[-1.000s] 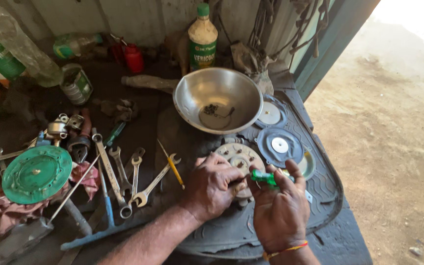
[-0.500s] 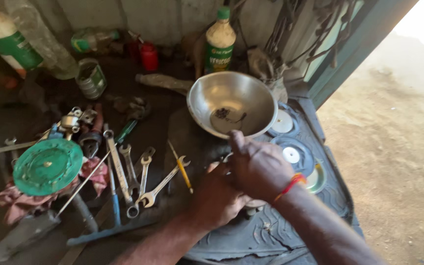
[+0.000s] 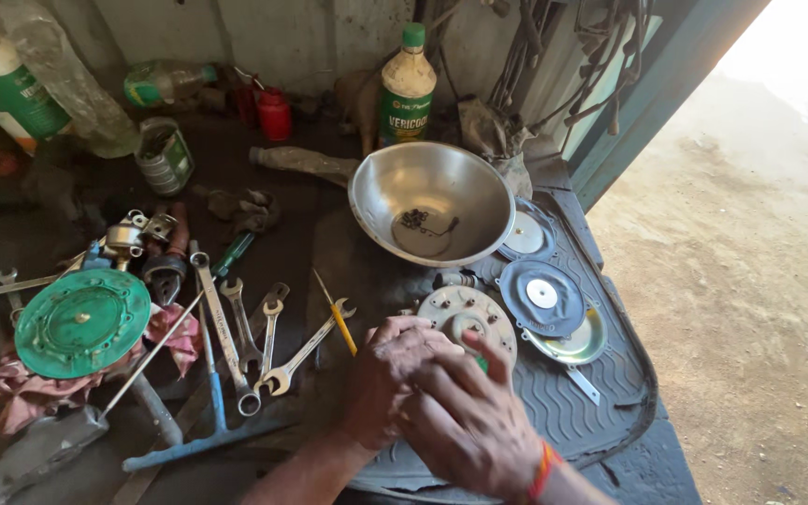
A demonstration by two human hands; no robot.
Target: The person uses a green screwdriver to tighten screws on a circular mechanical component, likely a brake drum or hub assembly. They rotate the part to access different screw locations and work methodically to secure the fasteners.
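Mat [image 3: 600, 393]: ribbed grey rubber, carries the parts and both hands.
Bowl [image 3: 432, 201]: steel, upright, behind the disc, small dark bits inside.
Right hand [image 3: 468, 419]: laid over the left, fingers curled; a green object barely shows beneath, grip unclear.
Left hand [image 3: 387, 374]: fingers bent against the disc's near edge.
Metal disc [image 3: 468, 316]: flat on the mat, beside a dark round diaphragm [image 3: 542, 295].

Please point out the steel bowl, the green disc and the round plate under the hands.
steel bowl [image 3: 479, 178], head view, on its inner wall.
green disc [image 3: 81, 323], head view, near its centre.
round plate [image 3: 451, 313], head view, on its upper face.
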